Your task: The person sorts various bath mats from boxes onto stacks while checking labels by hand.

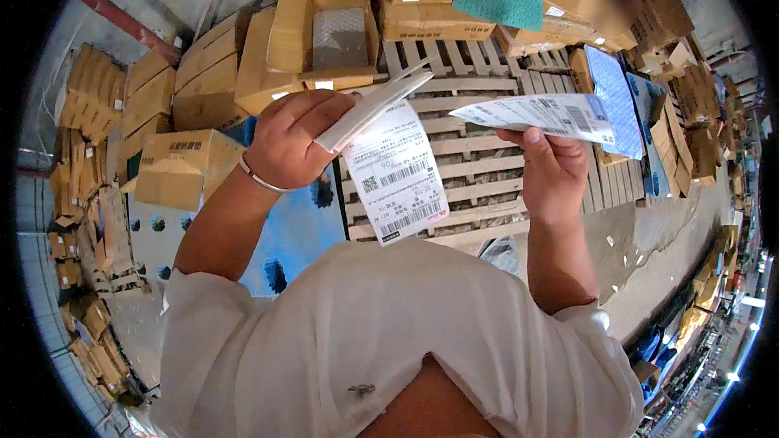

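While clamped at the near end by the curled fingers of the left hand [299, 136], seen jutting out past the grip as a folded white paper sheaf [380, 108]. Hanging from under the sheaf, below and to the right of that grip: a printed barcode slip [399, 172], limp and slightly curled. Pinched at the lower edge between thumb and fingers of the right hand [556, 170]: a second barcode slip [535, 116], bowed and reaching to both sides of the pinch. At the outer end of this slip, a blue-patterned sheet [614, 93]; cannot tell whether joined to it. Judging by bow and droop, likely very light, thin and flexible, easily creased or torn, perhaps slippery between layers. Best taken flat by a long edge near the middle, clear of the barcodes; for the sheaf, best squeezed across all layers, to keep any from sliding out. Beneath and between both grips, a wooden pallet [479, 147]; below the left wrist, a blue panel [299, 227]; beyond the left knuckles, an open carton [290, 28].
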{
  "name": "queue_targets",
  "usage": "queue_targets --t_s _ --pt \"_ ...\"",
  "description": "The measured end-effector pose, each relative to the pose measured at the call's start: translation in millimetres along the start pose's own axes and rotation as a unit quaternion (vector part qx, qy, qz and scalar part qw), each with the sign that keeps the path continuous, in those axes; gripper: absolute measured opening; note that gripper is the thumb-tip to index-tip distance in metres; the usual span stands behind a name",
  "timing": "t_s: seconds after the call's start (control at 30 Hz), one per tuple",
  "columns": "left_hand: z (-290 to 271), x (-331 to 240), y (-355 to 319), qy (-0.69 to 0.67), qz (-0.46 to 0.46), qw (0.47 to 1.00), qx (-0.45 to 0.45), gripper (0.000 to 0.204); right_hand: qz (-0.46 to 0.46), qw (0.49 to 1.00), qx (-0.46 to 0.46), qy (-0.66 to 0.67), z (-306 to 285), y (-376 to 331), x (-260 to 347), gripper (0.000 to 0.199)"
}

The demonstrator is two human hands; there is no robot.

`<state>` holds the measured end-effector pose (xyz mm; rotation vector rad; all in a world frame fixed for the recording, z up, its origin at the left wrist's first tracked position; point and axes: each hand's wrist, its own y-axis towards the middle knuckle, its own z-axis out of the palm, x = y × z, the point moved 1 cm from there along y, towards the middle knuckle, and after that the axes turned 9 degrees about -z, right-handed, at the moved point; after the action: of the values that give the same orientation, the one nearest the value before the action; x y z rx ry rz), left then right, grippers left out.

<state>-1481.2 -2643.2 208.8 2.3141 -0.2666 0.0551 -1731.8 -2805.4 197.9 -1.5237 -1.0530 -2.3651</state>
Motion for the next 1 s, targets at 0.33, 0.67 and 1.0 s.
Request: queue_targets --t_s 0.33,0.67,1.0 --pt "43 60 83 -0.027 0.018 0.999 -0.036 0.037 0.002 1.0 0.011 -0.015 -13 95 -16 0.019" --pt "117 147 149 -0.001 0.044 0.997 -0.07 0.025 0.051 0.996 -0.048 -0.052 -17 216 -54 0.018" --pt "148 178 174 -0.073 0.0 0.997 -0.021 0.034 0.004 1.0 0.004 -0.029 -13 282 -77 0.019"
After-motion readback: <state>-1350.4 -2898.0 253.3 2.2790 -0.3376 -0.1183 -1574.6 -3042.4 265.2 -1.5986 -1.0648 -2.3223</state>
